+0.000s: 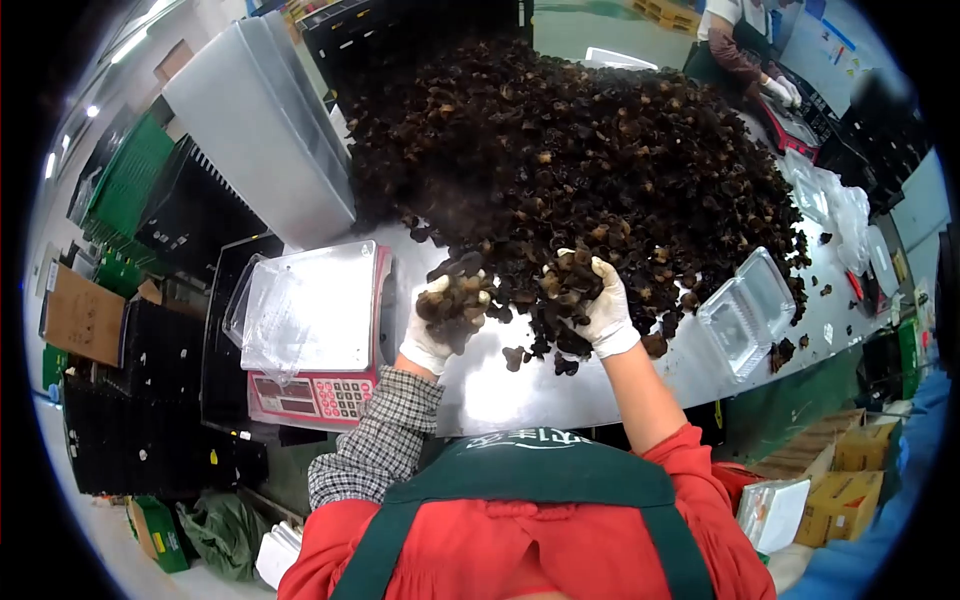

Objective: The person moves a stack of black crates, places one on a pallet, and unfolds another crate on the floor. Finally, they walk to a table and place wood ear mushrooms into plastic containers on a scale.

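Both hands wear white gloves, at the near edge of a large heap of dark brown, curled pieces like mushrooms (580,150) on a metal table (490,385). My left hand (430,325) is closed round a clump of the brown pieces (460,300), just right of the scale. To the right, my right hand (607,310) has its fingers curled round another clump (570,283). The two hands are apart, with loose pieces between them. A red and white scale (378,300) stands at the left with a clear plastic container (275,320) on its plate.
An open clear plastic box (740,320) lies at the right. Grey bins (255,125) stand behind the scale. Black crates (140,390) and green crates (125,195) are at the left. A co-worker's gloved hands (780,92) are over another scale (790,130) at the far right.
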Demonstrator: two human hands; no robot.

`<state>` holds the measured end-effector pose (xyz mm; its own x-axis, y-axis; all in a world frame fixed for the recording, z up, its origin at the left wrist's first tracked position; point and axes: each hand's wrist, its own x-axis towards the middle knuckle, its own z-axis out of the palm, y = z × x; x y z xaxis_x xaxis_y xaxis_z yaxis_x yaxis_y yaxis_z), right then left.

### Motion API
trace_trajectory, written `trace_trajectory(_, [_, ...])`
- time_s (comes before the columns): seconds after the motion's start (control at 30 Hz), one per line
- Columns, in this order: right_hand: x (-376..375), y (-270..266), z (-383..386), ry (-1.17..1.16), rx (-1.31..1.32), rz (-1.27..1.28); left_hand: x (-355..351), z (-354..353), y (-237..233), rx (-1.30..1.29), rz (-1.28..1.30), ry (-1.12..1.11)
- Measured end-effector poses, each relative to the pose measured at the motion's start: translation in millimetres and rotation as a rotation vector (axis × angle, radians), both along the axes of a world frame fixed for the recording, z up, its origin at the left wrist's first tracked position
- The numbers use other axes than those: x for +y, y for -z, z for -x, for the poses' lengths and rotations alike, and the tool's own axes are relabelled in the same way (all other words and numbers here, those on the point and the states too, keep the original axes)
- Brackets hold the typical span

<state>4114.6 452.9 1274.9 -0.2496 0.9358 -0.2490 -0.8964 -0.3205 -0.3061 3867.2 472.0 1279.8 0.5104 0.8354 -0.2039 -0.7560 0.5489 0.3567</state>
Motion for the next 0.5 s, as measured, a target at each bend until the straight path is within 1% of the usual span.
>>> trace_trajectory(0.07, [-2, -11, 14, -0.012, 0.012, -0.052, 0, 7, -7, -0.101, -0.007, 0.032])
trace_trajectory(0.13, [-3, -13, 25, -0.001, 0.045, -0.008, -7, 14, -19, -0.04, -0.029, -0.017])
trace_trajectory(0.17, [-2, -16, 35, -0.02, 0.094, -0.026, -10, 24, -20, -0.042, -0.088, -0.005])
trace_trajectory(0.2, [0, -10, 40, -0.08, 0.16, -0.121, -16, 31, -27, 0.052, -0.086, -0.048])
trace_trajectory(0.27, [0, -13, 55, -0.138, 0.212, -0.17, -15, 53, -28, -0.115, -0.143, 0.079])
trace_trajectory(0.33, [-3, -27, 71, -0.011, 0.006, -0.074, -16, 66, -34, -0.105, -0.16, 0.055])
trace_trajectory(0.4, [-1, -26, 90, -0.069, 0.027, -0.063, -25, 94, -51, -0.067, -0.222, 0.008])
trace_trajectory(0.47, [3, -33, 114, -0.135, 0.024, -0.127, -32, 128, -74, 0.013, -0.312, -0.127])
trace_trajectory(0.5, [4, -41, 131, -0.126, 0.044, -0.048, -32, 155, -76, 0.127, -0.342, -0.229])
